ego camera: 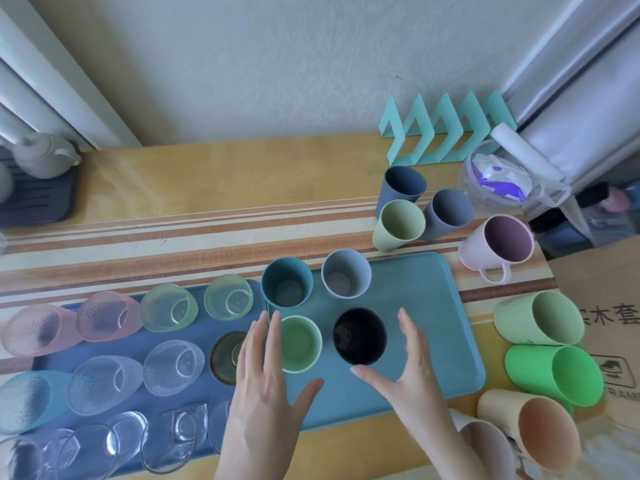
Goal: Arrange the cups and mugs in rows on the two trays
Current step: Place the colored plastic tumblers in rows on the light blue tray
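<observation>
A teal tray (426,306) holds a teal cup (286,285), a grey cup (346,274), a light green cup (300,343) and a black cup (360,336), all upright in two rows. My left hand (263,382) hovers open just left of the light green cup. Open as well, my right hand (405,368) flanks the black cup on its right, thumb under its near rim. A blue tray (135,344) on the left carries several rows of pink, green, clear and blue glasses plus a dark amber glass (227,355).
Off the trays to the right stand two dark blue cups (403,187), a pale green cup (400,225), a pink mug (498,245), two green mugs (550,374), a peach mug (540,434) and a beige mug (485,448). A mint rack (446,133), a cardboard box (609,306) and a teapot (45,157) border the table.
</observation>
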